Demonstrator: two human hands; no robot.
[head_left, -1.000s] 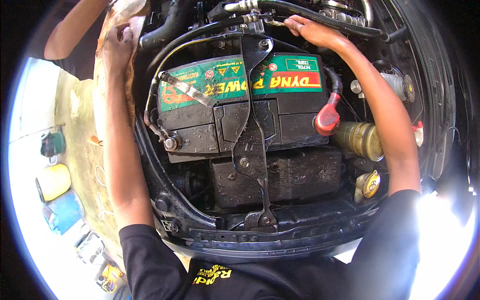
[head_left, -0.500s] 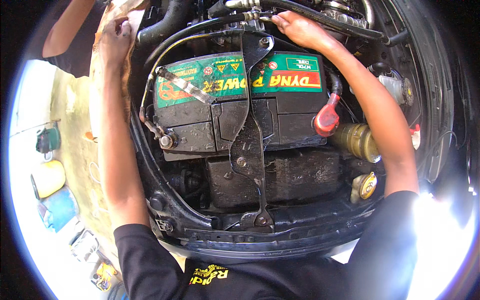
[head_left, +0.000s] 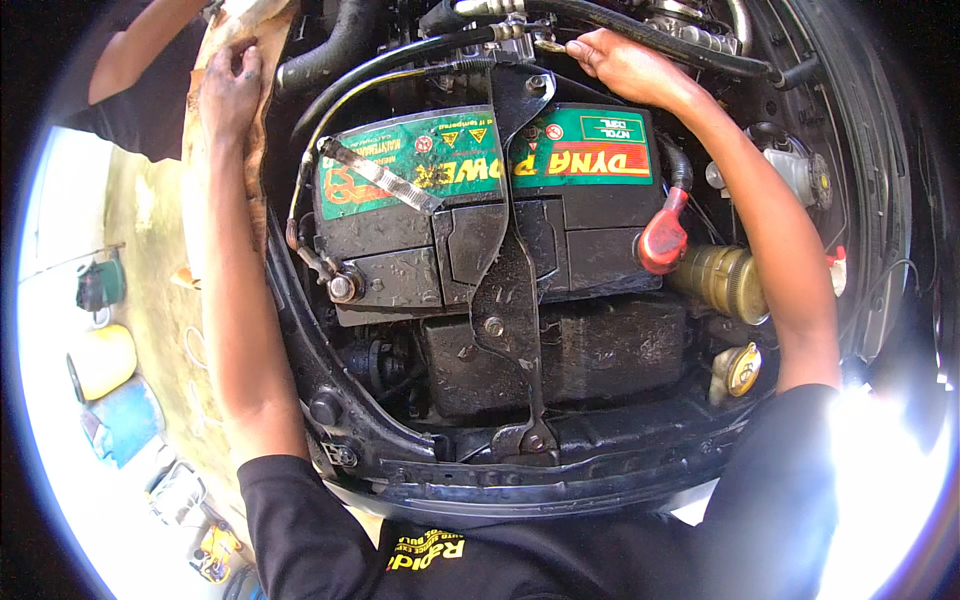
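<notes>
Pinching the end of a small metal tool (head_left: 549, 46) in our right hand (head_left: 622, 66), we have it beside the fittings (head_left: 512, 47) beyond the battery (head_left: 595, 210); that part looks unfinished. The battery sits under its strap (head_left: 505, 285), clamp (head_left: 343, 287) and red cap (head_left: 662, 246) both on. Our left hand (head_left: 230, 95) rests curled on the sheet (head_left: 262, 20); whether it grips anything, we cannot tell.

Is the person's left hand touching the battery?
Apart. The head view shows the left hand at the brown cover, with dark engine bay visible between it and the battery.
</notes>
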